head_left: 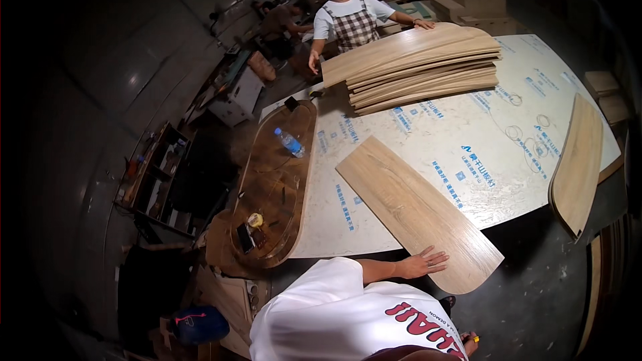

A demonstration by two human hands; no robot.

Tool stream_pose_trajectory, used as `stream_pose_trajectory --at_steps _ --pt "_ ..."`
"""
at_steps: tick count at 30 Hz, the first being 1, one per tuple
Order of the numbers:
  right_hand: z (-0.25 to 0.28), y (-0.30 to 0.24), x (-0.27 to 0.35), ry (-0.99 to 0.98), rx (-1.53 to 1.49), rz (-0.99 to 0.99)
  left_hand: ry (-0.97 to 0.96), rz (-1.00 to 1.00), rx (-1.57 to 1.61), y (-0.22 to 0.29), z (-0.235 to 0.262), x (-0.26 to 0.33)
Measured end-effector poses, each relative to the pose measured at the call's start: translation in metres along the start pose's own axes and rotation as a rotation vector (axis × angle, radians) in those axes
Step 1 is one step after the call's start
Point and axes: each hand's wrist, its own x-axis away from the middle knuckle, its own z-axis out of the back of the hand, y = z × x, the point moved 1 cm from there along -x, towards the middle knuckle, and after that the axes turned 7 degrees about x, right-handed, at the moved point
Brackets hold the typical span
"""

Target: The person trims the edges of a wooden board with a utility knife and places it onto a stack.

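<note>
My left hand (424, 263) lies flat with fingers spread on the near end of a wood-grain board (418, 210). That board has one rounded near corner and reaches out past the table's near edge. Low at the right of my shirt, my right hand (471, 345) is curled around a small yellow object (476, 339), mostly hidden by my body. Across the table (334, 220), a person in a checked apron (358, 30) has one hand on a stack of similar boards (424, 67); their other hand hangs beside the stack's left end.
A brown rounded tabletop (274, 180) at the left bears a water bottle (289, 142), a yellow tape roll (255, 220) and a dark phone-like object (246, 239). More boards (578, 164) overhang the right edge. Another person (281, 27) bends over work behind.
</note>
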Motion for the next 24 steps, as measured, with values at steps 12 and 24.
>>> stream_pose_trajectory --at_steps 12,24 --pt "-0.003 0.005 -0.002 0.038 -0.08 0.093 -0.002 0.0 0.01 -0.007 0.001 0.003" --pt "-0.004 0.01 -0.01 0.097 -0.014 0.138 -0.006 0.002 -0.01 -0.013 0.016 -0.005"
